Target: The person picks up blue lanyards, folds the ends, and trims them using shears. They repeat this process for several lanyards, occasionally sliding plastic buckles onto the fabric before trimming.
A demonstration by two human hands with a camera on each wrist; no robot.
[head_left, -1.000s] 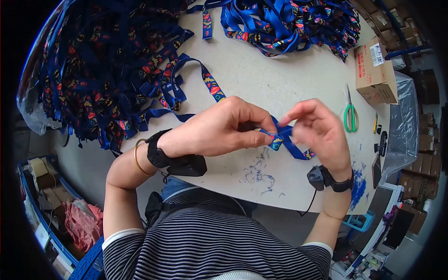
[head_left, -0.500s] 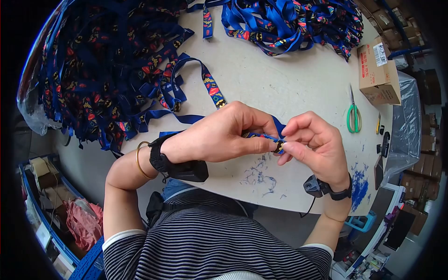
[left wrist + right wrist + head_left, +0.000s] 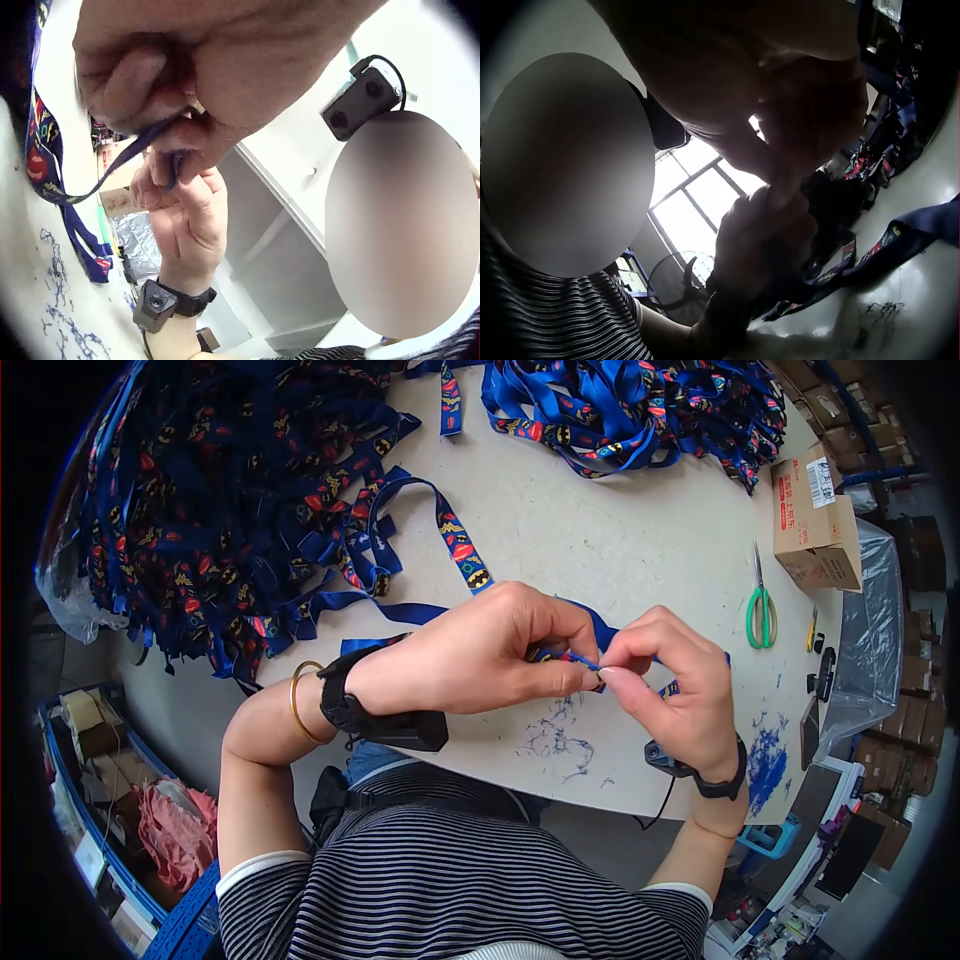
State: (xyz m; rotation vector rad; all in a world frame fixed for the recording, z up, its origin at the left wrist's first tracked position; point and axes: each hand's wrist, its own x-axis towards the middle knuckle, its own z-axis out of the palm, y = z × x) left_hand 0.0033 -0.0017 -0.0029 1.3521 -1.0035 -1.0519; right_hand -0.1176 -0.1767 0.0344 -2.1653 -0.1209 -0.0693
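My left hand point(image 3: 500, 650) grips a blue lanyard strap point(image 3: 600, 628) printed with colourful comic emblems, holding its folded end between thumb and forefinger. The right hand point(image 3: 680, 685) meets it there, thumb and forefinger pinching the strap's end right at the left fingertips. In the left wrist view the strap point(image 3: 120, 166) runs from the left fingers and loops down towards the table; both hands' fingertips come together close to it. The right wrist view is dark, and the pinched end is hidden by the fingers there.
A large heap of similar straps point(image 3: 200, 510) covers the table's left side, with another bundle point(image 3: 600, 420) at the back. On the right lie green-handled scissors point(image 3: 762, 618), a yellow cutter point(image 3: 811, 628) and a cardboard box point(image 3: 815, 525). Blue thread scraps point(image 3: 768, 760) lie near the front edge.
The right hand, raised and apart from the strap's end a second ago, has come in to pinch it. My left hand keeps its grip, and the printed end has turned within the fingers.
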